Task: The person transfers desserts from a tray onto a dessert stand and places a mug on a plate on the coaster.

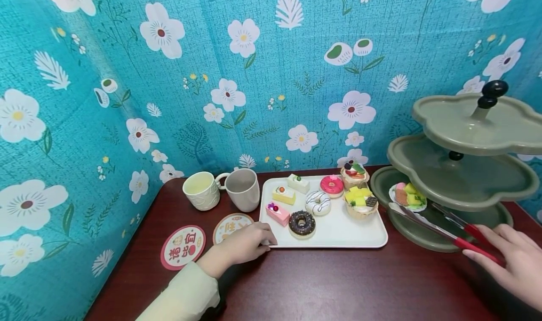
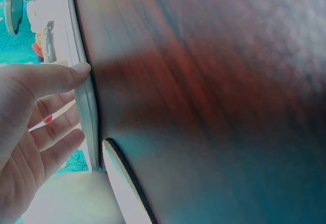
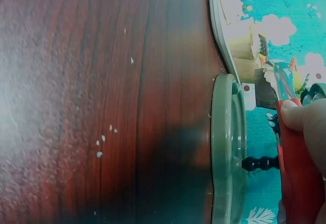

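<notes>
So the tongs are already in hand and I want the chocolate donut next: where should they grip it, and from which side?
Grip the chocolate donut across its outer ring, coming from the right, where the tongs in the right hand already lie. It lies flat near the white tray's front edge, open on that side; the pink cake crowds its left.

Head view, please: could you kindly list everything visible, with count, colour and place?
Tray: one, white, table centre.
Pastries on tray: eight, assorted; chocolate doughnut nearest front.
Tiered stand: one, olive green, right.
Small cake: one, multicoloured, stand's lowest tier.
Tongs: one, red-handled, over lowest tier.
Mugs: two, cream and grey, back left.
Coasters: two, round, front left.
Table: one, dark reddish wood.
Left hand: touching tray's corner.
Right hand: gripping tongs.
</notes>
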Demonstrator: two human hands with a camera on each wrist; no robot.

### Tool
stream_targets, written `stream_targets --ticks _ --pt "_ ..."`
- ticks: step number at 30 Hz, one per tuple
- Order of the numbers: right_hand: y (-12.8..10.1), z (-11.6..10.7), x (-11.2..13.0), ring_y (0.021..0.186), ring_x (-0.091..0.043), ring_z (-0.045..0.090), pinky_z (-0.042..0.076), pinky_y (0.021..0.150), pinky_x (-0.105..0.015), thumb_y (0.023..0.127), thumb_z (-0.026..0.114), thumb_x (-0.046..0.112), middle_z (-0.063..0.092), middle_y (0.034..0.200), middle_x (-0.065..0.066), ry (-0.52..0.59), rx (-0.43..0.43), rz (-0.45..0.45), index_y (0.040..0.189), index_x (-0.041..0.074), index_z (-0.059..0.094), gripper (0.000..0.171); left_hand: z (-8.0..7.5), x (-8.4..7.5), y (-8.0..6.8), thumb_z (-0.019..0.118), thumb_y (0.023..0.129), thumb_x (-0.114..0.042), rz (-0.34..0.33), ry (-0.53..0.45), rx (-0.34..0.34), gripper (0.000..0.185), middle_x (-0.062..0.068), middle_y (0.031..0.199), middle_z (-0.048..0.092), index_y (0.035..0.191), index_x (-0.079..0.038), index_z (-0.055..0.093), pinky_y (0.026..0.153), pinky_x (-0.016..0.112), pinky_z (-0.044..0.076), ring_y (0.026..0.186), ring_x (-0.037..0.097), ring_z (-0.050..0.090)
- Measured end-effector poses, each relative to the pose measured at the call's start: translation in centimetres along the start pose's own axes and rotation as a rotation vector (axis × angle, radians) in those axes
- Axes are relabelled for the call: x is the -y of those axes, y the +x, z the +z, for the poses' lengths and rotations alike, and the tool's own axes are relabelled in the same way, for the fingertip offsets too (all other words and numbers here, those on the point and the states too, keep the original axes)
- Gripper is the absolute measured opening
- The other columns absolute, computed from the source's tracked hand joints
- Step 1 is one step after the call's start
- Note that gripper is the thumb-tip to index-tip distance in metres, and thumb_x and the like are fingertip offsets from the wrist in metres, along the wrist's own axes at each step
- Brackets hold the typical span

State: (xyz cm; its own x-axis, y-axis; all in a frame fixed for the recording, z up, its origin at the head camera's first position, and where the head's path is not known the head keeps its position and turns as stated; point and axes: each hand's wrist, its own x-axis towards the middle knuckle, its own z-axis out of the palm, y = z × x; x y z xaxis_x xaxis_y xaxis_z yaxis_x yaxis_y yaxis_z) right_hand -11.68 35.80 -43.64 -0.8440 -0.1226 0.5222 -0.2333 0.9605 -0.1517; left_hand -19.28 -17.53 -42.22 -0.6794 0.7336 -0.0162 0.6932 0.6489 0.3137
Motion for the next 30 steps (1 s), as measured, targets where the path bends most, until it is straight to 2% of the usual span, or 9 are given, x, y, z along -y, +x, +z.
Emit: stream_targets --ticks 11,17,25,30 --pt "0.8 1.2 -1.2 0.065 -0.028 0.041 0.032 0.054 -0.037 0.082 0.040 0.087 0.046 0.077 -0.010 -0.012 0.007 -0.062 0.094 -0.015 0.065 0.105 -0.1 -0.2 0.0 0.075 0.090 0.000 0.003 0.001 -0.006 0.014 -0.002 0.096 0.066 0.099 -0.010 0.078 0.083 0.024 0.052 0.089 0.008 0.060" --pt "1.4 1.5 -1.5 0.064 -0.024 0.040 0.034 0.054 -0.035 0.083 0.048 0.083 0.047 0.078 -0.011 -0.039 0.065 -0.051 0.095 -0.015 0.066 0.100 -0.1 -0.1 0.0 0.075 0.090 0.000 0.002 -0.004 -0.007 0.015 -0.002 0.096 0.067 0.100 -0.011 0.078 0.082 0.024 0.052 0.090 0.008 0.060" --pt "1.7 2.1 -1.8 0.066 -0.030 0.045 0.038 0.059 -0.044 0.086 0.061 0.073 0.050 0.081 -0.016 -0.033 0.072 -0.049 0.099 -0.017 0.066 0.091 0.1 0.1 0.0 0.076 0.089 0.000 0.001 -0.001 -0.009 0.015 -0.002 0.096 0.067 0.100 -0.011 0.078 0.083 0.025 0.052 0.090 0.008 0.060" --pt "2.0 2.6 -2.1 0.072 -0.038 0.049 0.041 0.064 -0.055 0.089 0.069 0.061 0.054 0.088 -0.026 -0.011 0.077 -0.034 0.102 -0.020 0.065 0.082 0.0 -0.1 -0.1 0.075 0.090 -0.001 -0.011 -0.012 -0.001 0.015 -0.002 0.096 0.066 0.100 -0.011 0.078 0.083 0.025 0.052 0.090 0.009 0.059"
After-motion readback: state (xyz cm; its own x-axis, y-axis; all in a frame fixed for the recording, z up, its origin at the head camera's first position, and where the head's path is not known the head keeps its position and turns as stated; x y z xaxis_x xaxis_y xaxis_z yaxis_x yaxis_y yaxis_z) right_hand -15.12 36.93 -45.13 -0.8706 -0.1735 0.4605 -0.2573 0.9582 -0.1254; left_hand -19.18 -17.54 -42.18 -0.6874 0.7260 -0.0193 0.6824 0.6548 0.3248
